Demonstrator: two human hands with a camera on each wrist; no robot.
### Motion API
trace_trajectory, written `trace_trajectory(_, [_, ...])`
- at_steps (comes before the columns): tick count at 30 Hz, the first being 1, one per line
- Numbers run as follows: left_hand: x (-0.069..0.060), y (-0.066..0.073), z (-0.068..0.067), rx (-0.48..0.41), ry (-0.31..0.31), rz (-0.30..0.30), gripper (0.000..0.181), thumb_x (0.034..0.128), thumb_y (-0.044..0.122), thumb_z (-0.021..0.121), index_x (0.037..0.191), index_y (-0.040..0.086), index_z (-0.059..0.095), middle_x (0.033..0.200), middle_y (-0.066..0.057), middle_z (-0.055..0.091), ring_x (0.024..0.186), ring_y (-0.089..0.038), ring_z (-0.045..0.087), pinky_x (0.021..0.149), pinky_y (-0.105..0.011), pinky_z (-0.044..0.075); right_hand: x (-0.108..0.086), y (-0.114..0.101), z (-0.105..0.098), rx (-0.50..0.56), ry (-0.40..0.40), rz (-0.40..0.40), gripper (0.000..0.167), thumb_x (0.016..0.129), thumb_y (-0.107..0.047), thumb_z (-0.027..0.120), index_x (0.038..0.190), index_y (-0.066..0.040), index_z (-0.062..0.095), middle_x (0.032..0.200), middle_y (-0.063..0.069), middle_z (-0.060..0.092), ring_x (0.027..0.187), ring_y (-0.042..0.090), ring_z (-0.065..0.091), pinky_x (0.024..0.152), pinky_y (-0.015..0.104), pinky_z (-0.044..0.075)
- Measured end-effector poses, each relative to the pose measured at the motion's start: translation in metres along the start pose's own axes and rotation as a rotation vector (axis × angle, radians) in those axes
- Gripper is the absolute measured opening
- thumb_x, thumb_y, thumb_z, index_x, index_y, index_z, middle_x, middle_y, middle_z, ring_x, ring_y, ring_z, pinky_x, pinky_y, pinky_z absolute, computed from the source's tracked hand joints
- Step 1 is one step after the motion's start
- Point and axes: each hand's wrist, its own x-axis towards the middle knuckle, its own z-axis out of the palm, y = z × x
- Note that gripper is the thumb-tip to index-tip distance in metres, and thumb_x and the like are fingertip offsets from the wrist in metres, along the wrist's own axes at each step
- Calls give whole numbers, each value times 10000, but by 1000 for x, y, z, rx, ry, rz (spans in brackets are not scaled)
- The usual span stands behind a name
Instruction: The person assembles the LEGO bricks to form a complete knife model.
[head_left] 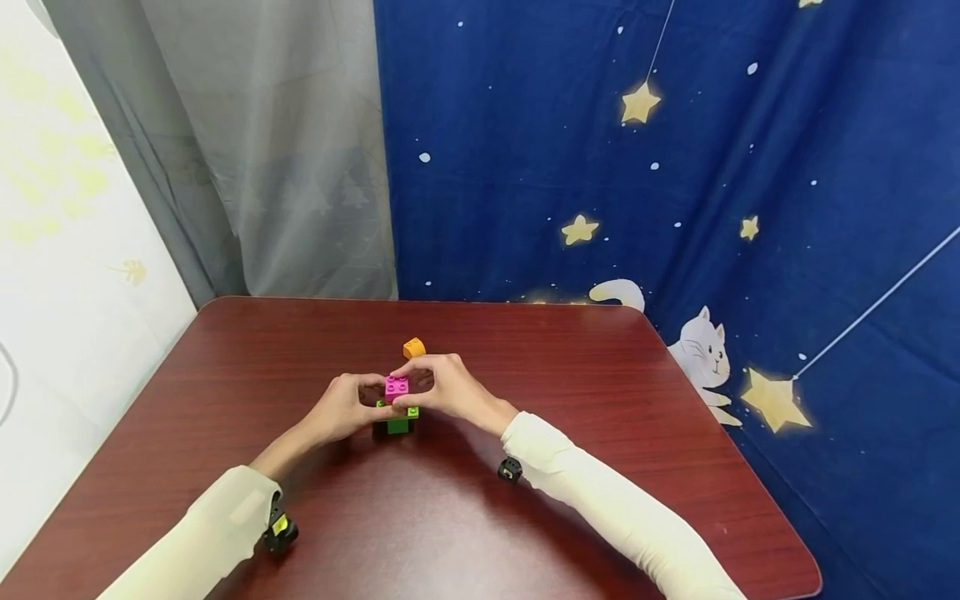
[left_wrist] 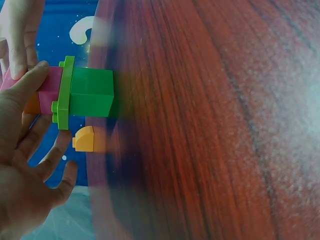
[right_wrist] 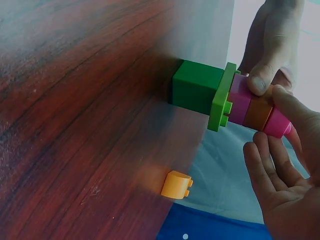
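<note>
A stack of toy building bricks stands upright on the table. Its base is a dark green brick (left_wrist: 92,92), topped by a wider lime green plate (left_wrist: 64,97). Above come a pink brick (right_wrist: 239,94), an orange brick (right_wrist: 257,111) and, uppermost, a magenta brick (head_left: 397,387) with studs showing. My left hand (head_left: 341,408) pinches the stack around the pink brick, thumb on the near side. From the other side, my right hand (head_left: 448,388) grips the upper bricks between thumb and index finger. Its other fingers are spread in the right wrist view.
Behind the stack, a loose yellow-orange brick with a curved side (head_left: 413,348) lies on the brown table (head_left: 585,375). A blue star-patterned curtain (head_left: 525,150) and a grey curtain (head_left: 300,150) hang beyond the far edge.
</note>
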Motion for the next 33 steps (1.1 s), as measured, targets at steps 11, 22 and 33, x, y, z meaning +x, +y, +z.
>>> trace_trajectory(11, [-1, 0, -1, 25, 7, 19, 359, 820, 260, 909, 1097, 84, 764, 949, -55, 775, 831, -203, 735, 734, -254, 561, -3, 3, 3, -38, -19, -30, 400, 830, -284, 896, 1185, -174, 749, 1055, -95, 753, 863, 13, 682, 790, 188, 553])
trace_trajectory(22, [1, 1, 2, 57, -6, 21, 372, 811, 270, 916, 1098, 86, 769, 968, -38, 776, 858, -189, 740, 766, -337, 595, -11, 18, 12, 92, 28, -97, 370, 877, -245, 855, 1208, -175, 706, 1102, -80, 729, 911, -14, 704, 802, 207, 571])
trace_trajectory(33, [2, 2, 0, 70, 18, 24, 342, 802, 286, 923, 1052, 108, 772, 888, -17, 764, 759, -183, 705, 698, -270, 555, -13, 23, 0, 74, -3, -108, 406, 955, -321, 771, 1323, -181, 672, 1119, -88, 724, 925, 7, 699, 840, 218, 565])
